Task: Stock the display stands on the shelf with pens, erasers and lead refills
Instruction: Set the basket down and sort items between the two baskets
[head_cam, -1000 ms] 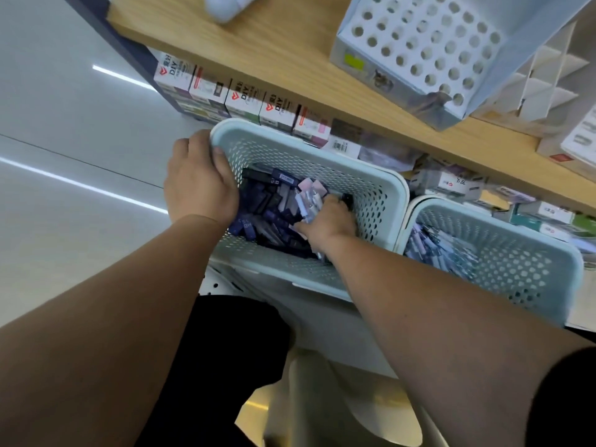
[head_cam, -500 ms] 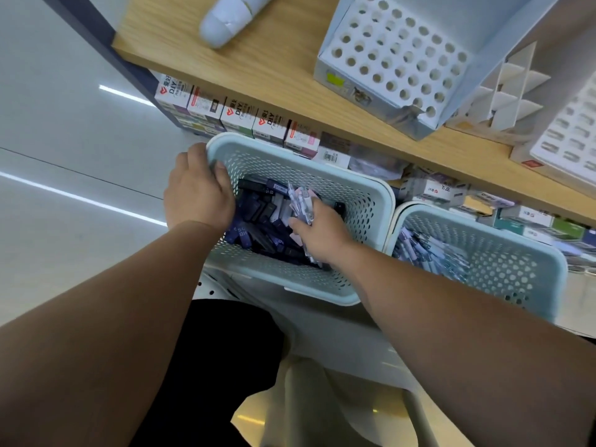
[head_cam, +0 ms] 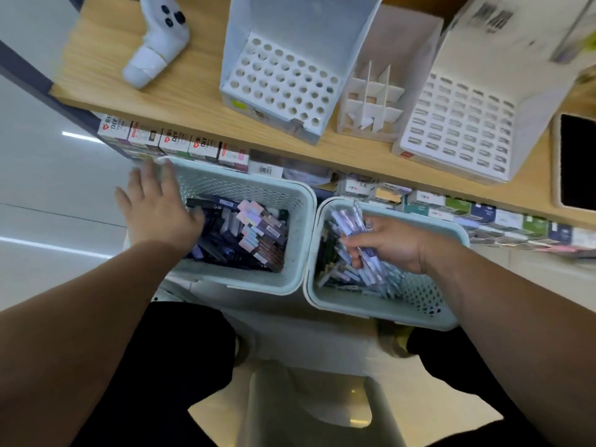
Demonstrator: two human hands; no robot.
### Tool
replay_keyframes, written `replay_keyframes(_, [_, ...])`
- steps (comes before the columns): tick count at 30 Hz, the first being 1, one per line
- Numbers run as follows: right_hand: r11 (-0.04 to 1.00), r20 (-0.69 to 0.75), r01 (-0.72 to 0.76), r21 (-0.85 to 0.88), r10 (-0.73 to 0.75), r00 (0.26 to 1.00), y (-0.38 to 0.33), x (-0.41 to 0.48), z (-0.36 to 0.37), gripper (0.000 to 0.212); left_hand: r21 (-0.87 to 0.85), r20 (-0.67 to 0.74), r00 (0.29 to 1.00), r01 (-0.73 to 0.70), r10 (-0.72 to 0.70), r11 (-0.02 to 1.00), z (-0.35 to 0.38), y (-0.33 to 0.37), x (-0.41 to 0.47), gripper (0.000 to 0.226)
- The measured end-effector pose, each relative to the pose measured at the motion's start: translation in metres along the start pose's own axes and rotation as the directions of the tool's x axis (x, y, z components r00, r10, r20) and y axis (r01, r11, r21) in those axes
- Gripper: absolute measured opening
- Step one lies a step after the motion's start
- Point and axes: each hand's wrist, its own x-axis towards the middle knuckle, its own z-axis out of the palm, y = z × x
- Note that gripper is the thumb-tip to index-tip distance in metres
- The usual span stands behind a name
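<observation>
Two pale green baskets sit below the wooden shelf (head_cam: pixel 200 101). The left basket (head_cam: pixel 258 285) holds dark lead refill cases (head_cam: pixel 254 230). The right basket (head_cam: pixel 380 309) holds purple pens (head_cam: pixel 364 272). My left hand (head_cam: pixel 158 208) hovers over the left basket's near-left corner with fingers spread, holding nothing. My right hand (head_cam: pixel 387 243) is inside the right basket, its fingers curled round a bunch of purple pens (head_cam: pixel 351 221). On the shelf stand a round-hole pen stand (head_cam: pixel 283 88), a divider stand (head_cam: pixel 371 104) and a slotted stand (head_cam: pixel 458 127).
A white game-controller-shaped object (head_cam: pixel 154 43) lies at the shelf's left. A dark phone or tablet (head_cam: pixel 577 162) lies at the right edge. Boxed stock (head_cam: pixel 174 143) lines the lower shelf behind the baskets. My legs and a white stool (head_cam: pixel 309 398) are below.
My right hand left the lead refill basket and moved right into the pen basket, taking hold of pens. My left hand let go of the left basket's rim and spread open.
</observation>
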Motion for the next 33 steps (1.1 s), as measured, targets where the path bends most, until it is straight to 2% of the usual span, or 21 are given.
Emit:
replay_keyframes(2, [0.997,-0.182,-0.069,-0.034,0.062,0.981,0.025,0.006,-0.011,0.034,0.055,0.048,0.978,-0.203,0.201,0.978,0.0,0.031,-0.009,0.083])
replay_keyframes(5, [0.96,-0.354,-0.24,-0.146,0.176,0.919,0.055,0.017,-0.021,0.076,-0.042,0.12,0.935,-0.33,0.333,0.943,-0.001,0.084,-0.026,0.065])
replay_keyframes(8, [0.942,-0.383,-0.275,-0.19,0.187,0.905,0.075,0.028,-0.025,0.077,-0.131,0.124,0.902,-0.399,0.414,0.908,0.004,0.125,-0.046,0.059])
replay_keyframes(10, [0.943,-0.403,-0.278,-0.182,0.186,0.896,0.084,0.035,-0.024,0.072,-0.242,0.179,0.906,-0.338,0.384,0.909,0.01,0.146,-0.055,0.054])
replay_keyframes(12, [0.946,-0.408,-0.273,-0.174,0.183,0.894,0.09,0.041,-0.021,0.072,-0.395,0.287,0.909,-0.174,0.301,0.902,0.018,0.156,-0.059,0.047])
replay_keyframes(14, [0.952,-0.414,-0.265,-0.155,0.181,0.892,0.098,0.046,-0.021,0.07,-0.45,0.362,0.897,-0.069,0.252,0.89,0.029,0.157,-0.061,0.047])
replay_keyframes(18, [0.954,-0.421,-0.264,-0.142,0.183,0.888,0.113,0.053,-0.025,0.064,-0.451,0.371,0.9,-0.042,0.23,0.892,0.038,0.153,-0.067,0.062])
replay_keyframes(22, [0.944,-0.525,-0.287,-0.165,0.162,0.835,0.122,0.056,-0.031,0.08,-0.481,0.347,0.908,-0.041,0.233,0.876,0.043,0.152,-0.071,0.065])
replay_keyframes(24, [0.929,-0.591,-0.284,-0.236,0.095,0.801,0.126,0.054,-0.029,0.086,-0.496,0.336,0.912,-0.042,0.237,0.867,0.045,0.15,-0.071,0.064])
replay_keyframes(27, [0.857,-0.672,-0.22,-0.467,-0.182,0.718,0.125,0.046,-0.018,0.065,-0.508,0.333,0.912,-0.041,0.24,0.86,0.048,0.15,-0.071,0.063])
replay_keyframes(28, [0.815,-0.657,-0.19,-0.547,-0.277,0.701,0.122,0.045,-0.011,0.057,-0.506,0.335,0.912,-0.04,0.239,0.861,0.049,0.149,-0.07,0.064])
replay_keyframes(29, [0.782,-0.609,-0.142,-0.607,-0.343,0.715,0.118,0.045,-0.003,0.05,-0.504,0.335,0.911,-0.042,0.24,0.863,0.049,0.149,-0.07,0.064])
replay_keyframes(31, [0.774,-0.398,0.046,-0.632,-0.375,0.837,0.107,0.051,0.013,0.036,-0.505,0.336,0.91,-0.043,0.242,0.862,0.05,0.147,-0.069,0.064])
replay_keyframes(33, [0.821,-0.106,0.191,-0.537,-0.291,0.951,0.095,0.059,0.028,0.029,-0.51,0.336,0.91,-0.04,0.242,0.859,0.051,0.146,-0.068,0.063])
